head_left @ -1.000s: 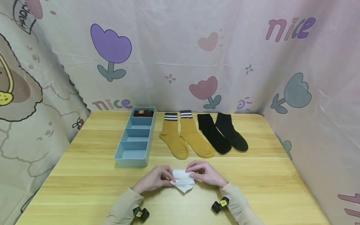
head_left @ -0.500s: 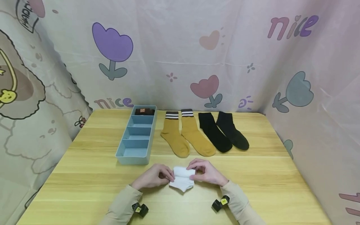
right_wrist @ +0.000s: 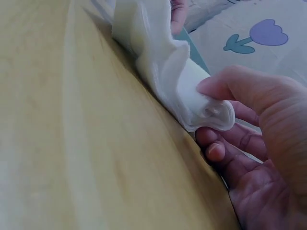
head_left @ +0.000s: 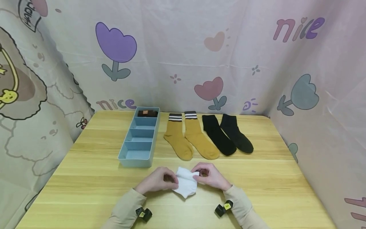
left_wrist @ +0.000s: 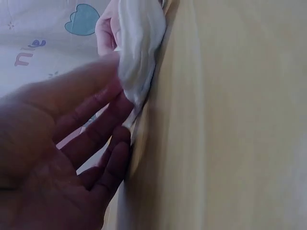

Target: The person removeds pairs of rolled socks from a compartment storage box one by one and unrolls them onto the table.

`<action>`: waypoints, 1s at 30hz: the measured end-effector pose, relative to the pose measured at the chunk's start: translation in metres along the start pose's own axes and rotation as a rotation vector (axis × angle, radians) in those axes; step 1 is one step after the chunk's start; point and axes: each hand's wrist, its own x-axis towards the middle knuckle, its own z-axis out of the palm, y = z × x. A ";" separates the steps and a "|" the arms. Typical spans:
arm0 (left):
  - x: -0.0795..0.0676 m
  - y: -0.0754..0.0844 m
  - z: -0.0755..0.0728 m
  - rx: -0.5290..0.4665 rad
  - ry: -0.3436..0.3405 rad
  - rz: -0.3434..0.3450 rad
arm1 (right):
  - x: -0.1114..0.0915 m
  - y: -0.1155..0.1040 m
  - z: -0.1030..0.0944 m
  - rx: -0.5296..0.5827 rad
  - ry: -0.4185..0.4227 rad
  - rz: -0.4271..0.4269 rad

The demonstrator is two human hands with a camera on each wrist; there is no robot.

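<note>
A white sock bundle [head_left: 186, 183], folded over in layers, lies low at the middle of the table in the head view. My left hand [head_left: 160, 180] pinches its left edge between thumb and fingers; in the left wrist view the thumb runs up to the white fabric [left_wrist: 139, 48] and the fingertips reach under it. At the right end, my right hand [head_left: 211, 176] pinches the rolled part. The right wrist view has the thumb pressed on top of the rolled sock [right_wrist: 192, 88], with curled fingers below, close to the wood.
A blue-grey box [head_left: 135, 163] with several compartments stands at the left; a dark brown rolled sock [head_left: 147, 113] fills its far compartment. Beyond the hands lie two mustard socks [head_left: 178, 140] with striped cuffs and two black socks [head_left: 218, 136]. A printed curtain [head_left: 171, 47] borders the table [head_left: 85, 184].
The white sock's rolled upper part looks tilted and looser, and its lower point sits slightly lower. Both hands have stayed on its two ends with small finger shifts.
</note>
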 end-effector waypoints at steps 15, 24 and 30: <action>0.000 0.000 0.001 -0.040 -0.017 -0.004 | 0.002 -0.009 0.008 -0.117 0.063 -0.052; -0.004 0.000 -0.004 -0.047 -0.078 0.012 | 0.007 -0.003 0.008 -0.165 -0.037 -0.060; -0.008 -0.002 -0.008 -0.038 -0.093 -0.011 | 0.011 -0.005 0.011 -0.248 -0.013 -0.031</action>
